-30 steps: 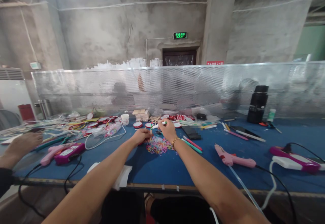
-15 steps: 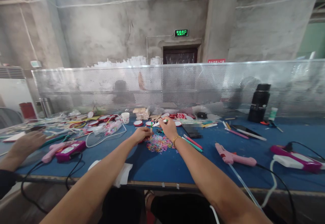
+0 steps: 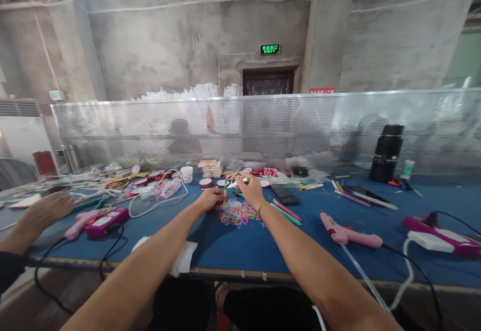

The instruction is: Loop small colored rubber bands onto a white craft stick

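Note:
My left hand point(image 3: 211, 199) pinches a small flat stick point(image 3: 225, 188) upright; it looks wooden, with green on its upper part. In my right hand point(image 3: 251, 191) is a white marker pen point(image 3: 245, 179) with a green end, its other end pointing left toward the stick. Whether the pen touches the stick I cannot tell. Just below both hands lies a loose pile of small multicoloured rubber bands point(image 3: 238, 214). Red-rimmed white discs point(image 3: 205, 183) sit beyond my hands. A pink pen and a green pen point(image 3: 287, 215) lie right of my right wrist.
A pink glue gun point(image 3: 347, 233) with a cord lies at right, another glue gun point(image 3: 80, 222) at left beside a purple box. A co-worker's hand point(image 3: 47, 214) is at far left. A phone point(image 3: 286, 194), paper cup point(image 3: 187, 174) and black bottle point(image 3: 387, 153) stand or lie farther back.
My hands, the stick and the pen keep nearly the same pose. The whole view has shifted slightly, and the co-worker's hand has moved a little to the right.

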Demonstrator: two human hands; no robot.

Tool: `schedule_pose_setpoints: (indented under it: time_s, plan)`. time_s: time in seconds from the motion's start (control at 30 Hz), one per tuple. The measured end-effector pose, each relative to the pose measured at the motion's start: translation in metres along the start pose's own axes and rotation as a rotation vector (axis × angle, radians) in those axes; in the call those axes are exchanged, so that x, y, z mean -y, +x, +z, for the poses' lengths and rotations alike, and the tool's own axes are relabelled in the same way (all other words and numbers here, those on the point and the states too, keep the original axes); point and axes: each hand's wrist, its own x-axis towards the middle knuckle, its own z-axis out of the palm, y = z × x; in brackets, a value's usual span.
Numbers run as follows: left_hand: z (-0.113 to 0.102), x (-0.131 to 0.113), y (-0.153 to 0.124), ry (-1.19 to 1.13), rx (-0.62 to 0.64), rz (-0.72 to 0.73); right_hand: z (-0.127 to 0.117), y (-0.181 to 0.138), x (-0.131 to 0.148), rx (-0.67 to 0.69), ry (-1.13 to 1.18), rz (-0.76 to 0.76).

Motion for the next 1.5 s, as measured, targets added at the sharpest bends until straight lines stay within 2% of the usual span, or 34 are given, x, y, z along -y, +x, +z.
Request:
schedule_pose_setpoints:
  time_s: [0.2,0.47,0.7,1.33,1.5]
  plan:
    - [0.0027,-0.0064,-0.0059,-0.014,-0.001,-0.007,-0.0001,-0.0013,-0.0001,0.005,0.051,-0.011]
    - [0.0012,-0.0044,-0.0038,0.019,0.002,0.001,-0.0007,0.0,-0.0003,0.004,0.006,0.032]
    - [0.0016,-0.0045,-0.0047,0.008,0.009,-0.005,-0.0004,-0.0012,0.0009,0.005,0.015,-0.018]
    - [0.0006,-0.0041,-0.003,0.014,-0.003,-0.007,-0.0004,0.0008,-0.0023,-0.025,-0.012,0.021]
    - [0.001,-0.0046,-0.0042,0.001,0.004,-0.012,-0.0003,-0.0011,0.0018,-0.014,0.022,-0.013]
